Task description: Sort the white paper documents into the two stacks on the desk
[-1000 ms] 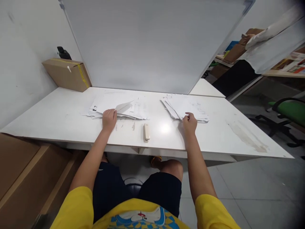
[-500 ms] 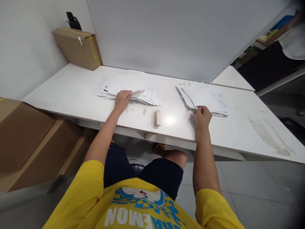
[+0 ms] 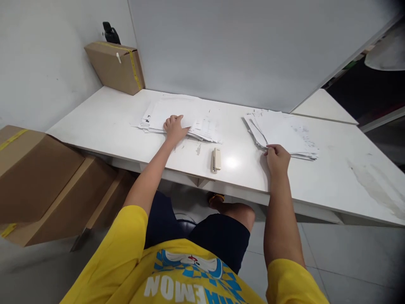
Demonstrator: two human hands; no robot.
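Note:
My left hand [image 3: 175, 128] lies on the front part of the left stack of papers [image 3: 161, 110], its fingers slightly bent and its thumb spread toward the right. Just beside the thumb, a top sheet lifts a little. At the right stack of papers [image 3: 284, 128], the fingers of my right hand [image 3: 278, 159] pinch the front left corner of the sheets. Some of those sheets fan out unevenly along the left side. Between the two stacks, near the table's front edge, a cream stapler [image 3: 217, 160] lies untouched.
The white table [image 3: 247, 175] carries grey stains [image 3: 376, 185] at its right end. A taped cardboard box [image 3: 114, 67] stands in the back left corner, with a black bottle [image 3: 111, 33] behind it. Larger cardboard boxes [image 3: 38, 169] are at the lower left. A grey partition [image 3: 221, 50] rises behind.
My left hand has moved from the front edge of the left stack farther onto it, and its thumb has spread. My right hand keeps its pinch. The view has shifted slightly left.

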